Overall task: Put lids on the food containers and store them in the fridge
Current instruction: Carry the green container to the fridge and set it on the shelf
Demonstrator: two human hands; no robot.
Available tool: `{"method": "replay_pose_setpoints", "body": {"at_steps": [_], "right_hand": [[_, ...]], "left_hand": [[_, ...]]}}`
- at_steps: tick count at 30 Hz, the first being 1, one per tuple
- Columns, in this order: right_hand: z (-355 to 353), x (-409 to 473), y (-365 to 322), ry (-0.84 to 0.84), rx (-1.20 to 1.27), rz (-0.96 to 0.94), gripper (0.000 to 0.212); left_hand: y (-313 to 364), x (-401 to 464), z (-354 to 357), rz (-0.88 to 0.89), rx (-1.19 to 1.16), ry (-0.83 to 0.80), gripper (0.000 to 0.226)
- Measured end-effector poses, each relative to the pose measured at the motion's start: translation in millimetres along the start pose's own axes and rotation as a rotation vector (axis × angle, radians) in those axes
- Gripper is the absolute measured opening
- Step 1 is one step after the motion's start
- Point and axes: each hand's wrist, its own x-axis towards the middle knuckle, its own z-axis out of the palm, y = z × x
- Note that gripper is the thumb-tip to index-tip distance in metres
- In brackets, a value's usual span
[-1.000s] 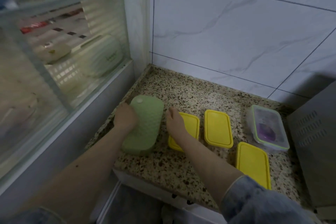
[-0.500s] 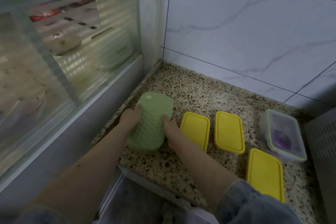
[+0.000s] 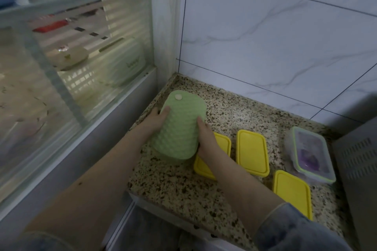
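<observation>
Hands (image 3: 179, 128) around green container (image 3: 179, 126), base hidden.

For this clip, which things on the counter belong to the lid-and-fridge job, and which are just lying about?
Job:
green container, gripped by left hand and right hand
three yellow lidded containers
clear box with purple food

Lying about:
grey metal appliance
items behind the ribbed glass
</observation>
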Motion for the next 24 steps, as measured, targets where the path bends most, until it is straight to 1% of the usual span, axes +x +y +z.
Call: {"method": "replay_pose_setpoints", "body": {"at_steps": [4, 6, 7, 9, 10, 11, 12, 13, 15, 16, 17, 19, 22, 24], "right_hand": [[-20.9, -9.8, -25.2, -0.020, 0.028, -0.060, 0.070], [-31.8, -19.1, -41.5, -0.025, 0.015, -0.050, 0.070], [-38.7, -24.2, -50.7, -0.030, -0.005, -0.049, 0.065], [-52.6, -30.8, -65.5, -0.051, -0.025, -0.045, 0.044], [-59.4, -34.6, -71.3, -0.055, -0.008, -0.037, 0.038], [-64.9, -39.8, -76.1, -0.057, 0.003, -0.033, 0.036], [-70.1, -46.3, -80.4, -0.058, 0.007, -0.032, 0.037], [-75.4, -52.0, -83.9, -0.059, 0.010, -0.037, 0.039], [-79.3, -58.8, -85.8, -0.064, 0.005, -0.033, 0.038], [-81.7, -62.6, -86.5, -0.054, 0.014, -0.042, 0.035], [-84.9, -66.0, -87.0, -0.047, 0.042, -0.054, 0.033], [-88.0, -71.4, -88.6, -0.031, 0.091, -0.073, 0.036], [-93.1, -78.7, -94.5, 0.007, 0.119, -0.121, 0.043], [-95.4, -80.5, -101.6, 0.046, 0.151, -0.166, 0.047]], "left_hand": [[22.0, -15.4, 4.0, 0.076, -0.082, -0.045, 0.075], [34.9, -22.4, 4.0, 0.101, -0.078, -0.081, 0.074], [43.4, -26.1, 4.6, 0.114, -0.073, -0.105, 0.073], [56.2, -31.4, 5.7, 0.150, -0.086, -0.167, 0.070], [61.8, -34.1, 6.6, 0.167, -0.089, -0.195, 0.069], [66.1, -35.0, 7.8, 0.174, -0.086, -0.215, 0.070], [70.8, -39.3, 8.7, 0.192, -0.076, -0.236, 0.072], [76.6, -47.8, 9.2, 0.205, -0.066, -0.266, 0.080], [78.1, -49.1, 11.1, 0.217, -0.059, -0.307, 0.108], [78.7, -47.9, 13.1, 0.219, -0.047, -0.319, 0.112], [80.9, -48.5, 16.3, 0.213, -0.051, -0.330, 0.105], [85.1, -53.6, 18.5, 0.187, -0.092, -0.326, 0.081], [92.3, -59.3, 23.7, 0.154, -0.199, -0.335, 0.070], [94.9, -65.5, 24.0, 0.140, -0.308, -0.313, 0.062]]}}
